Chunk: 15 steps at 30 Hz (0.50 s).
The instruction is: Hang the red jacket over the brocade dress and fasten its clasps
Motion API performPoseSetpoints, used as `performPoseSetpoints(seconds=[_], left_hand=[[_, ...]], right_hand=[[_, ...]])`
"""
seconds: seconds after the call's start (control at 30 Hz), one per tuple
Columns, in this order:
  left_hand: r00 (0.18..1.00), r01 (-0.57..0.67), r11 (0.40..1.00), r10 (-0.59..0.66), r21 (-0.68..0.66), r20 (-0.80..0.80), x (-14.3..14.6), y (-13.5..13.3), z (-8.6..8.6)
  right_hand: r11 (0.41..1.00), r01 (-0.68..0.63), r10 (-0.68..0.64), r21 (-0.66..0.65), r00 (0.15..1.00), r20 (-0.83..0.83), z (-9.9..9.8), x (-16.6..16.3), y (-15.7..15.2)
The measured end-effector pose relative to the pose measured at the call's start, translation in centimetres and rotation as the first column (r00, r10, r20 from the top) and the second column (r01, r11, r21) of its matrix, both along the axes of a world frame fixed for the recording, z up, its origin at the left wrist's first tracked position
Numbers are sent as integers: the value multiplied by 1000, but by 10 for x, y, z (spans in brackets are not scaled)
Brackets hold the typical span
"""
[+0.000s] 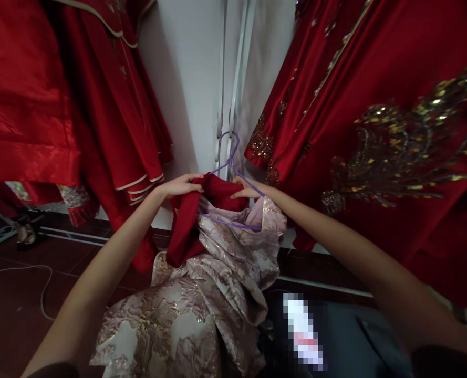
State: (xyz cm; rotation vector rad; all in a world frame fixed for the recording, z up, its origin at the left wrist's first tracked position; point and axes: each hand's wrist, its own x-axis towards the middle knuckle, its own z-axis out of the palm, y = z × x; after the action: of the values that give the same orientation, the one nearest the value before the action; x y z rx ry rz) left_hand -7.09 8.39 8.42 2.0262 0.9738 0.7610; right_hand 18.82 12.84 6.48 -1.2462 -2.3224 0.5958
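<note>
My left hand (180, 185) is closed on the top edge of a dark red cloth (186, 220). My right hand (246, 190) grips the same red cloth where it meets a thin purple wire hanger (230, 157). The hanger's hook points up toward the white wall. Below the red cloth hangs a pale pink brocade garment (201, 294) with a shiny leaf pattern, draping down toward me.
Red satin robes (40, 105) hang at the left. A red gown with gold sequin embroidery (394, 142) fills the right. White rails (237, 68) run up the wall between them. Dark red floor with a white cable (40, 294) lies at lower left.
</note>
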Motion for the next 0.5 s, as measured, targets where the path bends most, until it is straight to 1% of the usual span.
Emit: performPoseSetpoints(seconds=[0.03,0.07,0.13,0.2,0.23,0.3,0.37,0.43,0.5], left_hand=[[999,-10,995,14,104,-32,1,1,-4],[998,-32,978,44,207,-52,1,1,-8],[992,-90,931,115,353,-49,1,4,-18],[987,-137,907,158,397,-20,2,6,-27],[986,-150,904,167,400,-9,2,7,-31],[986,-151,901,166,407,-1,4,10,-36],[988,-135,894,152,426,-5,6,11,-39],[990,-119,887,140,446,-14,7,13,-41],[989,-118,875,146,469,-23,5,13,-43]], right_hand=[[989,85,-86,119,996,6,4,4,1],[961,172,-178,219,984,10,9,9,0],[871,332,-361,363,932,14,17,21,-2],[767,433,-499,473,866,16,23,38,-7],[737,455,-533,500,846,16,24,48,-9],[711,469,-562,524,827,22,23,72,-12],[716,455,-561,530,826,48,19,98,-15],[731,407,-540,547,836,99,13,123,-20],[732,376,-545,568,824,157,8,140,-29]])
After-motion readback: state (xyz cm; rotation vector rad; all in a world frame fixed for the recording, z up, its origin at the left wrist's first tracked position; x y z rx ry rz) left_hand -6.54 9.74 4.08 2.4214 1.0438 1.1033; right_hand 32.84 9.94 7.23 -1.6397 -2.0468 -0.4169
